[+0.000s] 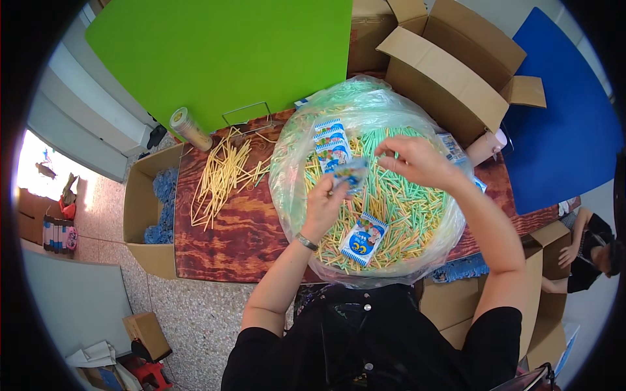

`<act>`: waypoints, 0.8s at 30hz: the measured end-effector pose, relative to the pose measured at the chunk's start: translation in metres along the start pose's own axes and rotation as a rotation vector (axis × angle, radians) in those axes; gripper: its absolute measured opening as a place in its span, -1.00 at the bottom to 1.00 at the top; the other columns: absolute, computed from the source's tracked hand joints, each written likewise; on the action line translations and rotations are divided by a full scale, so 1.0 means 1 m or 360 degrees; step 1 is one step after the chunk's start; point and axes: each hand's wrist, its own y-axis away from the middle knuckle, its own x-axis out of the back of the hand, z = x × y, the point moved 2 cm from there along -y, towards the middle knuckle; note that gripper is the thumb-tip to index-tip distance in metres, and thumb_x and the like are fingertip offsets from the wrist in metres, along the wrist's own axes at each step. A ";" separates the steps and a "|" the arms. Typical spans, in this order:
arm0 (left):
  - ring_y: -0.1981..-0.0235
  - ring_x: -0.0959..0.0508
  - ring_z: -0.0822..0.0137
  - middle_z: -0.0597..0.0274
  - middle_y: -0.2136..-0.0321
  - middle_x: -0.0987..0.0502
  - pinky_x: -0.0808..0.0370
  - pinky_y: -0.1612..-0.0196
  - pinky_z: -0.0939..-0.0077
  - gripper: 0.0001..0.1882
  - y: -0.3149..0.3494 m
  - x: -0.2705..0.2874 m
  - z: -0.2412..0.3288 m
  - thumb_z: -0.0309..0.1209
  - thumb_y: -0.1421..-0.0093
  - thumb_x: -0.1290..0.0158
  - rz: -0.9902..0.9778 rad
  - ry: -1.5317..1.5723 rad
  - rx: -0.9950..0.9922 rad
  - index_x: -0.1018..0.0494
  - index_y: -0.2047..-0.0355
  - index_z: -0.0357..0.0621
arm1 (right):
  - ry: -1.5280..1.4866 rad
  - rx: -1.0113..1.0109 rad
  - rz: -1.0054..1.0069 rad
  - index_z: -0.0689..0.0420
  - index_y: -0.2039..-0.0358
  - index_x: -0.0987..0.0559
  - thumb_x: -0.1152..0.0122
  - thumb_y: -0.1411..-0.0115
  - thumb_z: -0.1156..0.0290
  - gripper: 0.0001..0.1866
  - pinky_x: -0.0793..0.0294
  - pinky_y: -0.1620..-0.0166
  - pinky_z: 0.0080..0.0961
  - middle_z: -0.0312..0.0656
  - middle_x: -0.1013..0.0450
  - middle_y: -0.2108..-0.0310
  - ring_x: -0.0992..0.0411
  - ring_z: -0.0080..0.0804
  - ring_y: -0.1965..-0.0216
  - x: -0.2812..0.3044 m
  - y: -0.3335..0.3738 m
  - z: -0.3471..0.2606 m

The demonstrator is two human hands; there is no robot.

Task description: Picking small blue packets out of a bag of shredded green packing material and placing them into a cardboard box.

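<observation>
My left hand (pixel 322 207), with a watch on its wrist, grips a small blue-and-white packet (pixel 352 174), which is blurred. Just to the right, my right hand (pixel 417 160) hovers over the sticks with its thumb and fingers pinched together; whatever may be between them is too small to tell. Below both hands is a large clear plastic bag (pixel 285 179), opened wide and full of thin green, yellow and pinkish sticks (pixel 407 202). Several similar packets (pixel 332 146) lie overlapping on the sticks at the far left of the bag. One more packet (pixel 364 240) lies nearer to me.
Loose yellow sticks (pixel 222 173) are spread on the reddish wooden table (pixel 222 254), near a clear jar (pixel 190 129) and a wire stand (pixel 248 114). Cardboard boxes (pixel 450 65) stand behind; another box (pixel 140 208) holds blue packets. A person (pixel 590 251) is at the right.
</observation>
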 end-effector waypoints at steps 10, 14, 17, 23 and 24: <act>0.52 -0.47 0.60 0.36 0.43 -0.54 -0.46 0.49 0.64 -0.76 -0.026 0.041 -0.034 -0.36 -0.29 -0.05 0.0303 -0.0516 0.0324 -0.52 0.25 -0.35 | 0.0558 -0.0327 -0.0361 0.12 0.38 -0.52 -0.38 0.04 0.01 -0.56 -0.48 0.25 -0.18 -0.10 -0.47 0.35 -0.49 -0.10 0.25 -0.107 0.058 0.026; 0.61 -0.36 0.60 0.32 0.52 -0.53 -0.32 0.53 0.61 -0.74 -0.031 0.029 -0.034 -0.35 -0.17 -0.19 0.0501 -0.0864 0.0107 -0.51 0.31 -0.37 | 0.0449 -0.0326 -0.0280 0.13 0.41 -0.52 -0.37 0.01 0.12 -0.65 -0.49 0.29 -0.18 -0.16 -0.47 0.38 -0.49 -0.12 0.24 -0.116 0.065 0.036; 0.47 -0.48 0.43 0.20 0.45 -0.53 -0.43 0.37 0.50 -0.71 -0.030 0.023 -0.026 -0.35 -0.13 -0.22 0.0562 -0.1000 -0.0017 -0.51 0.26 -0.34 | 0.0556 -0.0234 -0.0178 0.10 0.42 -0.54 -0.32 -0.03 0.22 -0.76 -0.49 0.32 -0.20 -0.20 -0.47 0.41 -0.48 -0.14 0.24 -0.115 0.068 0.036; 0.09 -0.44 0.03 0.00 0.20 -0.49 -0.36 0.03 0.19 -0.61 0.020 -0.008 0.034 -0.30 -0.13 -0.20 0.0227 -0.1370 -0.0665 -0.46 0.07 -0.21 | 0.0693 -0.0006 0.0051 0.05 0.44 -0.55 -0.29 -0.04 0.30 -0.86 -0.50 0.34 -0.26 -0.22 -0.45 0.45 -0.46 -0.21 0.28 -0.076 0.067 0.019; 0.16 -0.48 0.06 0.02 0.27 -0.51 -0.40 0.09 0.22 -0.63 0.026 -0.013 0.035 -0.29 -0.14 -0.19 -0.0193 -0.1273 -0.0584 -0.48 0.09 -0.21 | 0.0620 0.0089 0.0220 0.07 0.44 -0.54 -0.29 -0.05 0.32 -0.86 -0.48 0.35 -0.26 -0.21 -0.45 0.46 -0.46 -0.19 0.30 -0.068 0.063 0.016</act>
